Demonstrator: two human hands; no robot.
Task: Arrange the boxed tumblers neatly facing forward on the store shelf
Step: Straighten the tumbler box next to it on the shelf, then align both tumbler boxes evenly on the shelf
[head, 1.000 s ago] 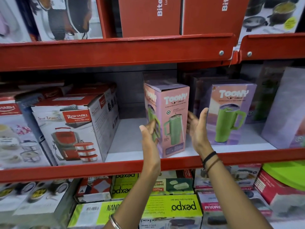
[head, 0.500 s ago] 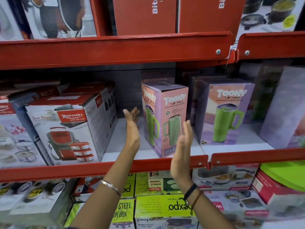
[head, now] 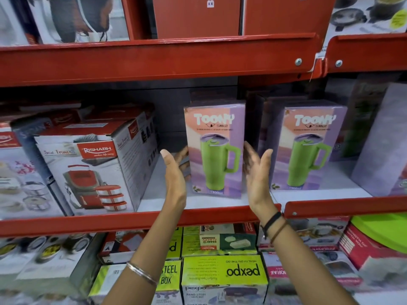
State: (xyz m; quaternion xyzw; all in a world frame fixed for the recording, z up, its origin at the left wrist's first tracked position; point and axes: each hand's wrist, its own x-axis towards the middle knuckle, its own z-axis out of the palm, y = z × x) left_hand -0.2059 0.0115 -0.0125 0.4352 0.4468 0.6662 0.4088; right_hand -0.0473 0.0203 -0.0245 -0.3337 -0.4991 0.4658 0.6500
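Two pink-and-purple Toony tumbler boxes, each showing a green mug, stand upright on the middle red shelf [head: 110, 223]. The left box [head: 214, 150] faces forward near the shelf's front edge. My left hand [head: 174, 170] presses its fingers against that box's left side. My right hand [head: 256, 172] lies flat against its right edge, thumb spread away. The box sits clamped between both palms. The right box [head: 308, 150] also faces forward, a hand's width to the right and untouched. Darker boxes stand behind both.
A white-and-red Rishabh lunch-box carton [head: 88, 168] stands to the left, with a gap of bare shelf between it and my left hand. A large lavender box [head: 383, 139] is at the far right. The upper shelf beam [head: 154, 60] hangs close overhead. Pexpo boxes [head: 224, 274] fill the shelf below.
The left tumbler box stood turned at an angle with a corner forward; now its front faces me. Both hands have closed in on its sides.
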